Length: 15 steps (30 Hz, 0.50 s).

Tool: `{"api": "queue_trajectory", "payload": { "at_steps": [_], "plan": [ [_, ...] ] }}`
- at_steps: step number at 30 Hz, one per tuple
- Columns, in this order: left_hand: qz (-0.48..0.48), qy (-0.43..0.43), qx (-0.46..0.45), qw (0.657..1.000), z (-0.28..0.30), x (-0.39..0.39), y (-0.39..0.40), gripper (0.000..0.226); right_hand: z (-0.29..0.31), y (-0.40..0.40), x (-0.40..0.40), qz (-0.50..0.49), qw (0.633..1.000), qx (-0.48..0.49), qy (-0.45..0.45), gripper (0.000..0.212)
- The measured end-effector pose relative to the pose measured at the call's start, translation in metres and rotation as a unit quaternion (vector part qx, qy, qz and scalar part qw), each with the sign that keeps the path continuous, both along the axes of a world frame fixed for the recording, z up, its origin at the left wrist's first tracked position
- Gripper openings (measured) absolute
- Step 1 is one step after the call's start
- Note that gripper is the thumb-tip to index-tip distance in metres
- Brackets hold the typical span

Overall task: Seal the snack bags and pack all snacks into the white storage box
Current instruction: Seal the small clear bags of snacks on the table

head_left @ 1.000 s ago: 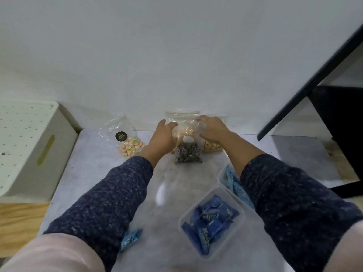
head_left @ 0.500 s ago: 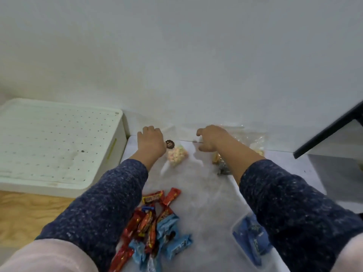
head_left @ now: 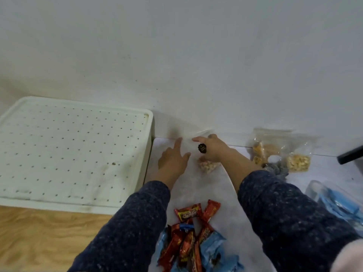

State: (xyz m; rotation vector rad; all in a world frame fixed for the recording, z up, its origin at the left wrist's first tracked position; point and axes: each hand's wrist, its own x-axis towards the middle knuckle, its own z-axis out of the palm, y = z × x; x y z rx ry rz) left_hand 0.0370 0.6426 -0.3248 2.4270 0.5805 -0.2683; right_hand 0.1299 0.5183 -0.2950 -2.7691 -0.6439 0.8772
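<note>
White wall fills the upper half of the head view, with a pale tabletop (head_left: 198,191) below it. At centre, both hands work a clear snack bag (head_left: 206,160) of pastel candies with a black round sticker. The left hand (head_left: 172,160) lies with fingers spread against the bag's left edge; the right hand (head_left: 213,149) seems to pinch its top, though this grip is partly hidden. Sealing looks to be the step in hand; next, the strip probably needs pressing along its full width.

At left sits the white storage box (head_left: 74,152), its perforated lid on. At right, more clear bags (head_left: 282,152) hold yellowish snacks. Loose red and blue wrapped bars (head_left: 194,240) lie at bottom centre, and a clear tub (head_left: 341,205) of blue packets at lower right.
</note>
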Motion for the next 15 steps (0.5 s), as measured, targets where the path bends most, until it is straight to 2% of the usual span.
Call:
{"api": "queue_trajectory", "payload": {
  "at_steps": [3, 6, 8, 12, 15],
  "plan": [
    [0.061, -0.051, -0.158, 0.984, 0.0, 0.005, -0.009, 0.059, -0.015, -0.008, -0.003, -0.026, 0.999, 0.023, -0.01, 0.072],
    [0.15, -0.043, -0.258, 0.954, 0.0, 0.016, -0.015, 0.058, -0.023, -0.019, -0.012, -0.056, 0.997, 0.056, -0.011, 0.063],
    [0.181, -0.012, -0.287, 0.94, -0.004, 0.023, -0.02, 0.06, -0.025, -0.026, -0.018, -0.062, 0.996, 0.061, -0.013, 0.059],
    [0.18, 0.046, -0.29, 0.939, -0.011, 0.022, -0.035, 0.067, -0.021, -0.039, -0.033, -0.062, 0.994, 0.09, -0.023, 0.054],
    [0.195, 0.058, -0.29, 0.935, -0.013, 0.017, -0.048, 0.07, -0.019, -0.049, -0.045, -0.053, 0.994, 0.085, -0.041, 0.048]
  ]
}}
